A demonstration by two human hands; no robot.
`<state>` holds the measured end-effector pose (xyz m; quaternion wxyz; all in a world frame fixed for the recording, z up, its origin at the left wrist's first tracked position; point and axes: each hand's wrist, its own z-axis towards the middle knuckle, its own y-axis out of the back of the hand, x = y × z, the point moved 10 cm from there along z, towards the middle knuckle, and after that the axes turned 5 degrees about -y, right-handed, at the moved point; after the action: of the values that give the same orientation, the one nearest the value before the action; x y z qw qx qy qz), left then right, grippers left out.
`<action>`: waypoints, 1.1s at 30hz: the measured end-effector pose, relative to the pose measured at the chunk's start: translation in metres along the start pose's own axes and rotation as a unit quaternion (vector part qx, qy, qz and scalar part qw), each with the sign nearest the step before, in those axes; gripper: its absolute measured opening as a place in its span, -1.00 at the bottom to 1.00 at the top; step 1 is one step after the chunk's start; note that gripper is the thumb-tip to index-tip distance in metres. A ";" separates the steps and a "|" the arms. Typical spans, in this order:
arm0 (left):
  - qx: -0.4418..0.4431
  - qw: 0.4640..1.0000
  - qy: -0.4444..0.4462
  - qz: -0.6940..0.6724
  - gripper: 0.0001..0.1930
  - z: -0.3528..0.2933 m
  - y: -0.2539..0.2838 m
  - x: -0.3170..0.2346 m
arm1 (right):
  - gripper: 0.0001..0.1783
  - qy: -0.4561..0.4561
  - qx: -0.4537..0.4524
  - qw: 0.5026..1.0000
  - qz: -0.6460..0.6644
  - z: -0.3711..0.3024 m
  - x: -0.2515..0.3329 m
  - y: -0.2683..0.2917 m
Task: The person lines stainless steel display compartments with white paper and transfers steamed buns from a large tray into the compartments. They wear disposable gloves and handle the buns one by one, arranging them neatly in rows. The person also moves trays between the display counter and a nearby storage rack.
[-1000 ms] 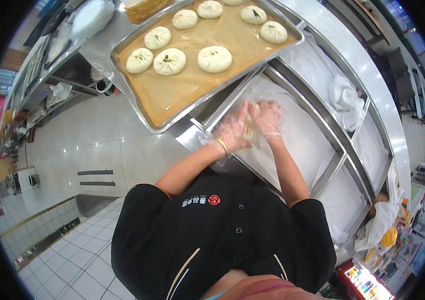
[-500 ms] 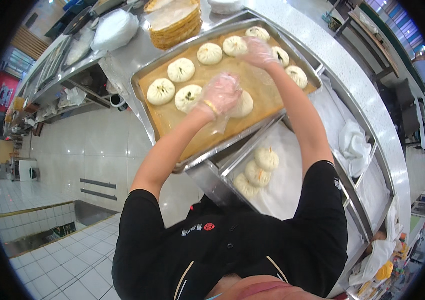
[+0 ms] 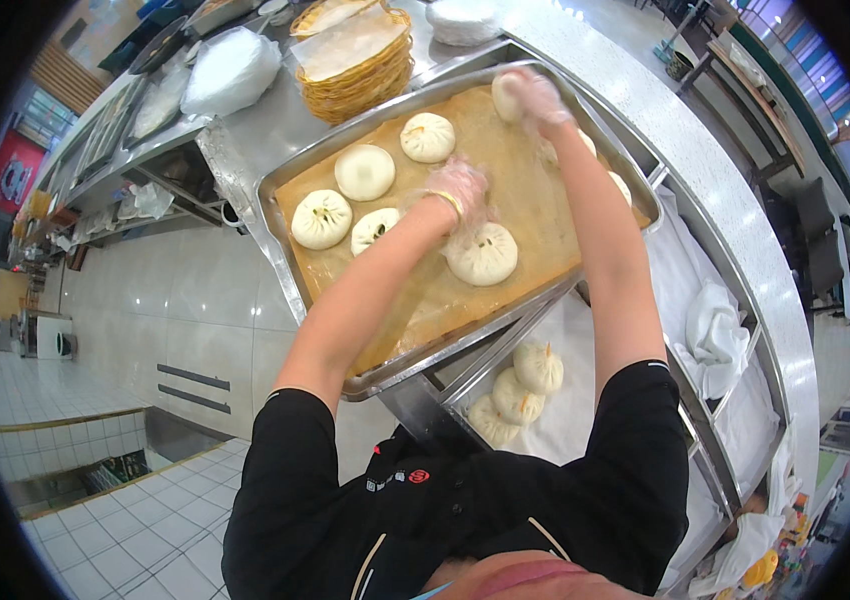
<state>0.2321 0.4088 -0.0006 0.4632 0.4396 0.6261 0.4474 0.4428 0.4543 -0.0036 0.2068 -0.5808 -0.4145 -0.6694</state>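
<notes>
A metal tray [image 3: 457, 358] lined with brown paper lies before me, with several white pleated buns on it. My right hand [image 3: 539, 103], in a clear plastic glove, closes its fingers on the side of a steamed bun [image 3: 507, 97] at the far corner. My left hand [image 3: 458, 192], gloved too and with a yellow band at the wrist, is over the middle of the tray with curled fingers; what is under them is hidden. Just nearer than it lies another bun [image 3: 483, 254]. My forearms partly cover a bun with dark green filling [image 3: 373, 229] and buns by the right edge.
A drawer [image 3: 570, 395] beneath the tray's near right edge holds a few more buns [image 3: 518, 393]. Behind the tray stand stacked round woven trays [image 3: 357, 85] and a white plastic bag [image 3: 232, 70]. White cloths [image 3: 717, 325] lie to the right, beside the curved counter.
The tray appears lower in view. My left hand has moved away from the near bun, uncovering it. My right hand has shifted toward the far corner; one bun in the far row has left its spot.
</notes>
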 end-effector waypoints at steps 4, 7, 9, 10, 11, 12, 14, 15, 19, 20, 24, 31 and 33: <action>0.015 0.999 0.012 0.041 -0.40 0.008 -0.016 0.017 | -0.53 -0.009 0.048 0.796 0.603 -0.051 0.016 0.027; 0.039 0.999 0.019 0.004 -0.38 0.007 -0.021 0.011 | -0.58 -0.076 -0.006 0.864 0.498 -0.172 0.043 0.047; -0.024 0.998 -0.018 0.055 -0.43 0.010 -0.020 0.018 | -0.50 -0.074 0.057 0.942 0.323 -0.232 0.049 0.052; -0.003 0.999 -0.012 0.048 -0.42 0.010 -0.019 0.016 | -0.52 -0.052 0.133 0.957 0.253 -0.273 0.058 0.044; 0.020 0.999 -0.012 0.039 -0.41 0.011 -0.017 0.008 | -0.52 -0.076 0.167 0.951 0.247 -0.310 0.045 0.042; 0.039 0.998 0.011 0.038 -0.40 0.004 -0.016 0.015 | -0.52 -0.090 0.222 0.940 0.242 -0.333 0.032 0.027; 0.026 0.999 0.010 0.026 -0.46 0.003 -0.014 0.013 | -0.55 -0.098 0.234 0.964 0.080 -0.365 0.020 0.009; 0.029 0.999 0.014 0.015 -0.48 0.003 -0.012 0.014 | -0.54 -0.082 0.211 0.974 -0.004 -0.368 0.008 0.004; 0.005 0.999 -0.028 0.035 -0.54 0.005 -0.003 0.007 | -0.53 -0.058 0.072 0.922 -0.377 -0.377 -0.051 -0.031; -0.024 0.998 -0.020 0.063 -0.54 0.007 0.008 0.007 | -0.49 -0.049 0.065 0.898 -0.433 -0.386 -0.059 -0.046; -0.239 0.960 0.093 0.109 -0.38 0.001 0.058 0.034 | -0.41 -0.091 0.009 0.923 -0.375 -0.390 -0.051 -0.035; -0.094 0.962 0.252 0.044 -0.13 0.012 0.050 0.101 | -0.62 -0.056 -0.064 0.938 -0.337 -0.428 -0.016 -0.011; -0.087 0.968 0.228 0.064 -0.24 0.027 0.045 0.111 | -0.67 -0.039 -0.120 0.946 -0.298 -0.447 -0.016 0.001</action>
<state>0.2439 0.5299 0.0178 0.3153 0.3232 0.6444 0.6172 0.1765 0.0950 -0.0103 -0.0897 -0.4769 -0.4926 -0.7224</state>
